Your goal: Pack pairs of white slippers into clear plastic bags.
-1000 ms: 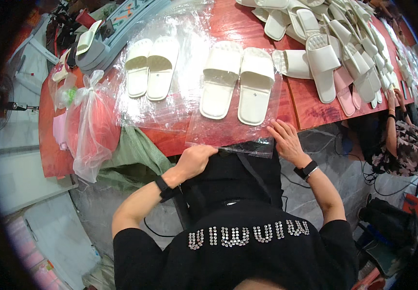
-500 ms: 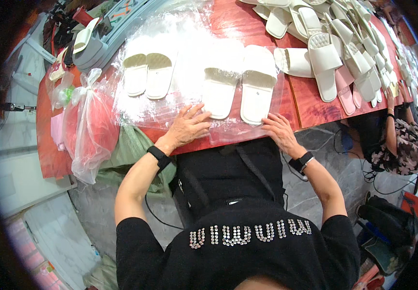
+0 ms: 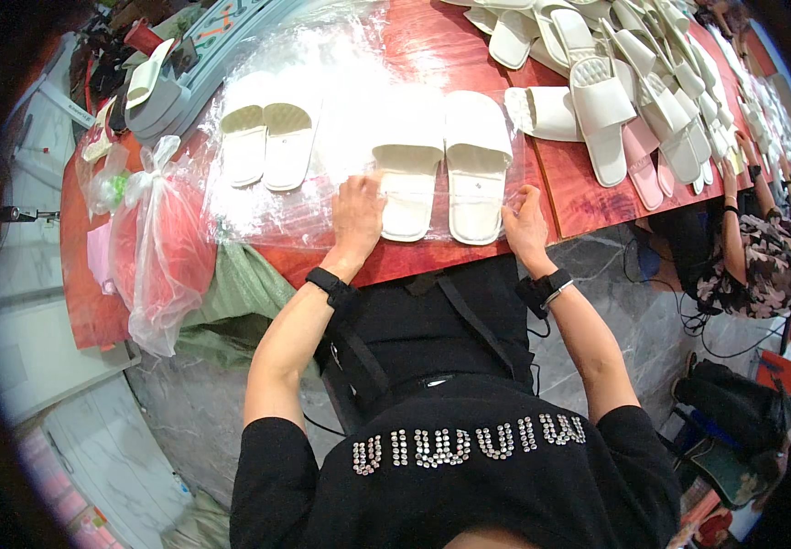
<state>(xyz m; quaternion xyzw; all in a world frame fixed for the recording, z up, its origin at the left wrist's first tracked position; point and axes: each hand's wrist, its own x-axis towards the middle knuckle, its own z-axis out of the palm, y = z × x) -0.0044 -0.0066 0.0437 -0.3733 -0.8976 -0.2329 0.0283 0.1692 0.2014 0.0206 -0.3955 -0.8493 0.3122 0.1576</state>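
table: red table (image 3: 588, 197) spans the upper view, its near edge against the person's body.
slipper heap: loose pile of white slippers (image 3: 633, 82) with a pink one among them, far right of the table, well apart from the hands.
plastic sheets: stack of clear plastic bags (image 3: 322, 197) spread over the table centre and left, glare hiding their edges.
tied bag: clear tied bag (image 3: 162, 247) with red contents hangs off the left table edge, beside a green sack (image 3: 231, 302) below it.
bagged pair: white slipper pair (image 3: 441, 165) lies side by side, toes away from the person, inside a clear bag (image 3: 524, 183) at the near table edge, between the two hands.
second pair: smaller cream pair (image 3: 267, 142) lies left of it on the plastic, just apart.
left hand: left hand (image 3: 357, 215) flat, palm down, fingers spread, pressing the bag at the left slipper's heel; grips nothing.
right hand: right hand (image 3: 525, 224) at the bag's right edge by the right slipper's heel, fingers bent on the plastic; cannot tell whether it pinches the film.
bystander: another person's arm (image 3: 734, 238) at far right, clear of the work.
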